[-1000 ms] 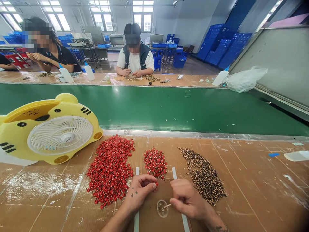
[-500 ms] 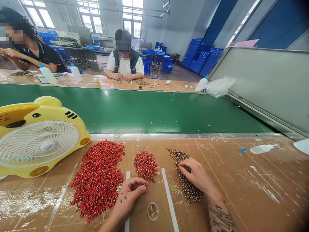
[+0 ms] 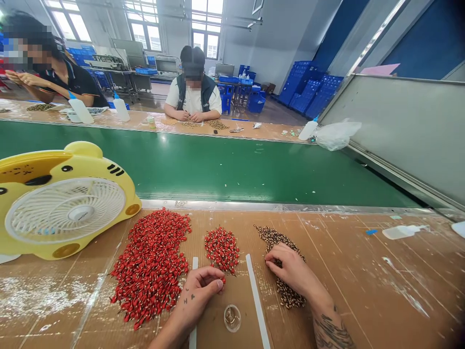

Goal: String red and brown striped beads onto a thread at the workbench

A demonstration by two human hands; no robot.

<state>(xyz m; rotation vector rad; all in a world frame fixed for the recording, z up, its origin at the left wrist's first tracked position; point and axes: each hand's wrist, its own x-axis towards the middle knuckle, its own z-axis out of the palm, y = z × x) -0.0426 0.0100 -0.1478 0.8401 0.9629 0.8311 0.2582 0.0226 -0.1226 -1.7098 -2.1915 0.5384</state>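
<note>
Between the thumb and forefinger of my left hand [image 3: 201, 294] is a small red piece [image 3: 223, 280], mostly covered by the fingertips. My right hand [image 3: 292, 271] reaches over a pile of small black-and-gold bead-like parts [image 3: 276, 236], its thumb and forefinger pinched together at the pile's left side. Whatever is in that pinch is too small to make out. A little pile of red pieces [image 3: 222, 248] lies just beyond my left hand, and a much larger red pile [image 3: 152, 264] spreads to its left. In front of me sits a small clear round dish [image 3: 232, 318].
Two white strips [image 3: 257, 300] run along the brown work surface beside the dish. A yellow animal-shaped fan [image 3: 131, 189] stands at left. Past the metal edge lies a green belt [image 3: 218, 167], with two co-workers seated across it. A squeeze bottle [image 3: 399, 232] lies at right.
My right thumb and forefinger have closed together and moved slightly down. My left hand keeps its pinch on the red piece. The whole view has shifted a little.
</note>
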